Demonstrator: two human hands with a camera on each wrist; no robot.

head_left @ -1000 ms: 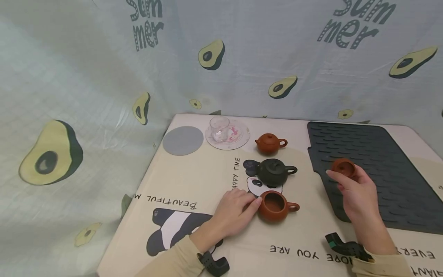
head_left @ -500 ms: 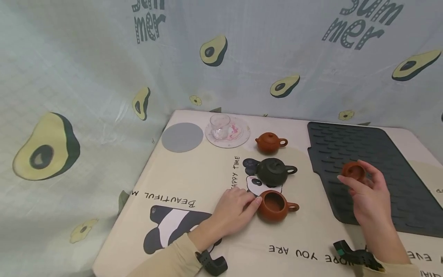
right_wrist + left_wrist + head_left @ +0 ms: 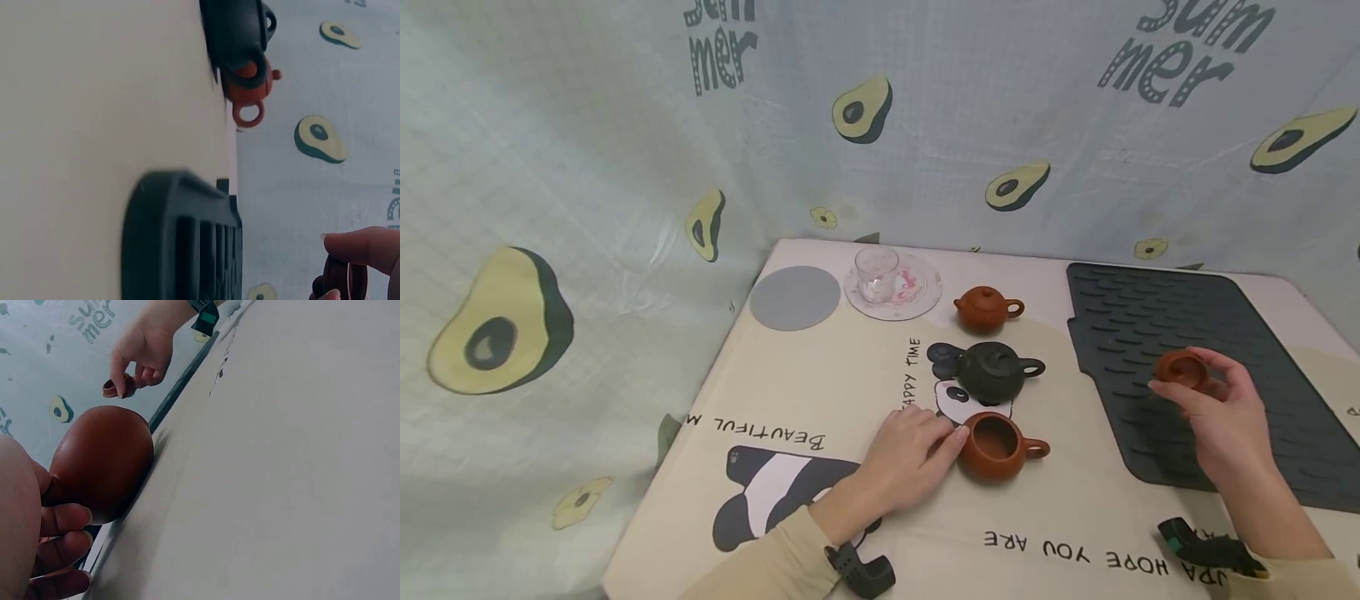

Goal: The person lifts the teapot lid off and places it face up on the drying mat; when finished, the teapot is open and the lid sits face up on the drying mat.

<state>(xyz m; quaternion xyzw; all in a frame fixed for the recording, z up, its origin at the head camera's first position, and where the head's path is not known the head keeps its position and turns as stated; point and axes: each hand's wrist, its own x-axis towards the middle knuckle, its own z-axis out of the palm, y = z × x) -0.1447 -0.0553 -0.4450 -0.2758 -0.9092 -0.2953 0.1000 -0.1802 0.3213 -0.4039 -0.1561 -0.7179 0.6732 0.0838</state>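
A reddish-brown teapot (image 3: 991, 454) with its top uncovered stands on the table, handle to the right. My left hand (image 3: 906, 458) pinches it by the spout side, thumb and fingers around the spout (image 3: 55, 490) in the left wrist view. Over the dark mat, my right hand (image 3: 1236, 421) holds a small reddish-brown teapot lid (image 3: 1182, 368) between thumb and fingers, its hollow underside showing in the head view. The right wrist view shows part of the lid (image 3: 339, 278) at the lower right corner.
Behind the uncovered teapot stand a black teapot (image 3: 992, 372) and a smaller lidded reddish-brown teapot (image 3: 985, 310). A ridged dark mat (image 3: 1195, 312) lies at the right. At the back left are a clear glass (image 3: 877, 275), a patterned round plate (image 3: 917, 292) and a grey disc (image 3: 796, 298).
My right hand has moved right across the mat with the lid in its fingers, and the lid has turned slightly. My left hand stays at the teapot.
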